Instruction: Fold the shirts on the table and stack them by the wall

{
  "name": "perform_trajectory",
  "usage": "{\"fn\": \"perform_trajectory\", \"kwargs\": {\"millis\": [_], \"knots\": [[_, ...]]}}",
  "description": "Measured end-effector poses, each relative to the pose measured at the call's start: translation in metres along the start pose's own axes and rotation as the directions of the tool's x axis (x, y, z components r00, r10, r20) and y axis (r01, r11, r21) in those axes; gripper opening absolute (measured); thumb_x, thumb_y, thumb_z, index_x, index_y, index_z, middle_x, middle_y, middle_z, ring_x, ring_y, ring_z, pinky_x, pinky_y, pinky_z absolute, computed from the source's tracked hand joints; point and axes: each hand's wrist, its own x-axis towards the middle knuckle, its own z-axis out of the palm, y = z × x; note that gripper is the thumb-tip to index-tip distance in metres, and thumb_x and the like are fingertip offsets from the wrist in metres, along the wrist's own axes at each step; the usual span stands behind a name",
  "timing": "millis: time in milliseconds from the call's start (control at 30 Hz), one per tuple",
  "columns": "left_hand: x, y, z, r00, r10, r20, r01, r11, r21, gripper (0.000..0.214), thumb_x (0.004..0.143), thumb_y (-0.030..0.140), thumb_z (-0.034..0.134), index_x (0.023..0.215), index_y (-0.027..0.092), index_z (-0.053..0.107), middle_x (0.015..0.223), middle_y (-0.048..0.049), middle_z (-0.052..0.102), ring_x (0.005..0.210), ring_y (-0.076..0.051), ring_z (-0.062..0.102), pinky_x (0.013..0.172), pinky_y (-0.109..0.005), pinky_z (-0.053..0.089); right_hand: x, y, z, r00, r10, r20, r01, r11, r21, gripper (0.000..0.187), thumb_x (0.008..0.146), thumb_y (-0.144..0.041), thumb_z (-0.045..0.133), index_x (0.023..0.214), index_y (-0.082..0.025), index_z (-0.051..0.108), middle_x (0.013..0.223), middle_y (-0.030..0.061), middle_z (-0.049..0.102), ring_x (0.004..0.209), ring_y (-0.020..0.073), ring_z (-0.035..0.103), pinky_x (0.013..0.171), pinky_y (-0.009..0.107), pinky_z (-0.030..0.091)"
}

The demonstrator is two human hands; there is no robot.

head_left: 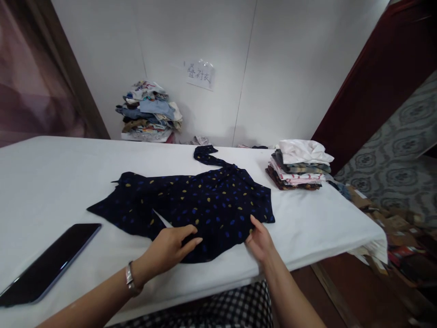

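Note:
A dark navy shirt with small blue and yellow spots lies spread across the white table. One sleeve bends away towards the back, and a gap in the cloth bares white near its left part. My left hand, with a silver bracelet at the wrist, is closed at the near edge, fingers bent on the cloth. At the near right edge, my right hand grips the shirt with the thumb on top; its other fingers are partly hidden beneath the fabric.
A phone lies at the near left of the table. A tall clothes pile stands by the back wall, and a folded stack sits at the right. A handwritten sign hangs above. Boxes lie beyond the right edge.

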Motion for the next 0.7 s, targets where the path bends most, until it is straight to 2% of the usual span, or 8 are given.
{"fn": "perform_trajectory", "kwargs": {"millis": [100,200,333,400,467,533,600,700], "knots": [[-0.007,0.004,0.0,0.992,-0.098,0.081,0.103,0.992,-0.073,0.038,0.078,0.055,0.056,0.095,0.022,0.064,0.069,-0.0012,0.065,0.068,-0.02,0.061,0.062,-0.029,0.041,-0.006,-0.008,-0.006,1.0,0.01,0.01,-0.011,0.997,0.073,0.023,0.086,-0.024,0.059,0.106,-0.02,0.068,0.103,0.0021,0.075,0.098,0.0181,0.069,0.09,0.033,0.056],[-0.005,0.019,-0.005,0.985,-0.1,0.139,0.147,0.911,-0.386,0.037,0.08,0.055,0.052,0.075,0.019,0.062,0.071,-0.0015,0.064,0.069,-0.018,0.059,0.063,-0.028,0.044,-0.015,-0.001,-0.007,0.997,0.044,0.059,-0.049,0.994,0.093,0.022,0.087,-0.029,0.059,0.106,-0.022,0.069,0.106,0.0009,0.074,0.099,0.0175,0.069,0.093,0.033,0.054],[0.012,0.058,-0.013,0.98,-0.196,-0.041,0.076,0.555,-0.828,0.038,0.08,0.055,0.055,0.088,0.02,0.062,0.087,-0.0022,0.067,0.084,-0.019,0.06,0.076,-0.03,0.048,-0.036,0.032,0.003,0.98,0.118,0.164,-0.111,0.993,-0.049,0.032,0.083,-0.038,0.066,0.112,-0.025,0.067,0.115,0.0026,0.071,0.106,0.0214,0.065,0.097,0.04,0.049],[0.023,0.082,-0.011,0.964,-0.231,-0.131,-0.033,0.387,-0.922,0.038,0.08,0.054,0.058,0.096,0.02,0.061,0.095,-0.003,0.067,0.089,-0.019,0.06,0.082,-0.031,0.048,-0.048,0.048,0.009,0.964,0.107,0.243,-0.072,0.986,-0.149,0.039,0.08,-0.04,0.069,0.116,-0.029,0.065,0.122,0.0021,0.067,0.111,0.0233,0.062,0.1,0.043,0.046],[0.033,0.102,-0.003,0.962,-0.202,-0.183,-0.121,0.284,-0.951,0.039,0.081,0.051,0.057,0.105,0.02,0.058,0.101,-0.0041,0.066,0.092,-0.018,0.059,0.085,-0.032,0.047,-0.057,0.057,0.013,0.941,0.106,0.321,-0.039,0.978,-0.207,0.041,0.076,-0.043,0.072,0.116,-0.035,0.064,0.124,-0.0007,0.066,0.114,0.0255,0.06,0.1,0.047,0.045],[0.038,0.116,0.009,0.983,-0.086,-0.162,-0.127,0.317,-0.94,0.039,0.081,0.048,0.058,0.107,0.019,0.056,0.1,-0.0047,0.065,0.089,-0.017,0.058,0.083,-0.031,0.047,-0.061,0.061,0.013,0.935,0.085,0.345,-0.01,0.977,-0.212,0.039,0.071,-0.048,0.074,0.109,-0.04,0.067,0.118,-0.0042,0.068,0.116,0.0274,0.059,0.097,0.047,0.047],[0.037,0.121,0.018,0.996,0.082,-0.047,-0.083,0.521,-0.849,0.034,0.078,0.045,0.062,0.097,0.017,0.058,0.089,-0.0032,0.064,0.077,-0.016,0.056,0.071,-0.029,0.047,-0.061,0.059,0.012,0.954,0.047,0.296,0.024,0.972,-0.233,0.033,0.066,-0.05,0.077,0.097,-0.04,0.072,0.104,-0.0051,0.073,0.115,0.0287,0.059,0.094,0.046,0.049],[0.029,0.111,0.016,0.979,0.198,0.043,-0.149,0.849,-0.507,0.027,0.081,0.043,0.059,0.072,0.017,0.057,0.069,-0.0004,0.059,0.063,-0.014,0.052,0.061,-0.028,0.043,-0.057,0.051,0.012,0.987,-0.012,0.16,0.058,0.957,-0.283,0.028,0.062,-0.044,0.081,0.088,-0.036,0.074,0.083,-0.0037,0.075,0.102,0.028,0.065,0.087,0.042,0.052]]}}
